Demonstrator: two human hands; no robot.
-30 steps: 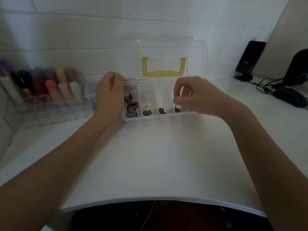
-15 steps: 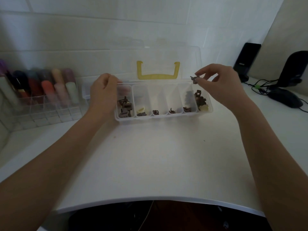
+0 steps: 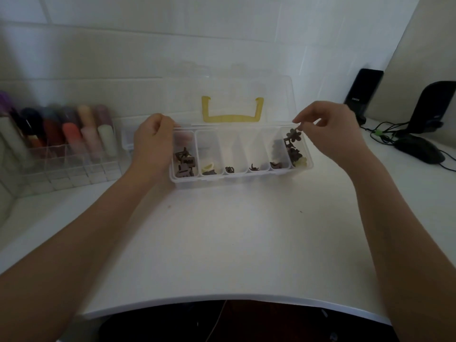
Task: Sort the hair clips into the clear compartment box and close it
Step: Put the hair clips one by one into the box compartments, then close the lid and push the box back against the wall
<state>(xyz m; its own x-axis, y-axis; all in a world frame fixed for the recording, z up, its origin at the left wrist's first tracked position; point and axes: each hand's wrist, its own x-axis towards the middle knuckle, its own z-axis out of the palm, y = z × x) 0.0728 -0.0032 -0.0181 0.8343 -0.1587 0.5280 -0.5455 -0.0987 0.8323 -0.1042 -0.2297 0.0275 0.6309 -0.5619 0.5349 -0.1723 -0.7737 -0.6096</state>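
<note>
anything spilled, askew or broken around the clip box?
Nothing stands out. Clear compartment box sits level, lid up, hair clips inside compartments. Right hand pinches a dark flower clip over the rightmost compartment.

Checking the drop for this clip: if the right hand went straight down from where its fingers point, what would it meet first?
Probably the pile of dark clips in the box's rightmost compartment; the right hand pinches a flower-shaped clip just above it, though depth is unclear.

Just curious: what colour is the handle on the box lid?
Yellow handle, clearest in the head view.
</note>
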